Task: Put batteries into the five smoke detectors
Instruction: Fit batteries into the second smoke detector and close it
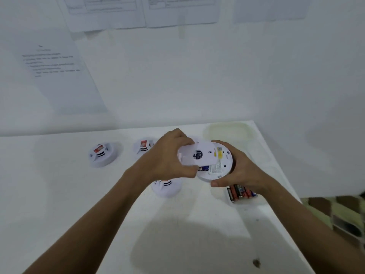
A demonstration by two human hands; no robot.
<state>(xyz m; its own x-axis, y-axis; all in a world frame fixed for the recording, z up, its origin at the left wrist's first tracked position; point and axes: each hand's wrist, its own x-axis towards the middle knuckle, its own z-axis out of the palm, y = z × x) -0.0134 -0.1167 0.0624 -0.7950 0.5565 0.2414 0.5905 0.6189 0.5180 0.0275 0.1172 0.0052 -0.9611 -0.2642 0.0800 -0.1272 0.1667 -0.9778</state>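
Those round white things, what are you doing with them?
A person holds one smoke detector above the table. The right hand grips its body; the left hand holds its back cover, partly off. Three other detectors lie on the table, and the batteries sit in a container beneath the right wrist.

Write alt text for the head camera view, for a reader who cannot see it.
Over a white table, the left hand holds a round white cover against an upturned smoke detector gripped by the right hand. Three more detectors lie behind and below the hands, and a tray of batteries sits under the right wrist.
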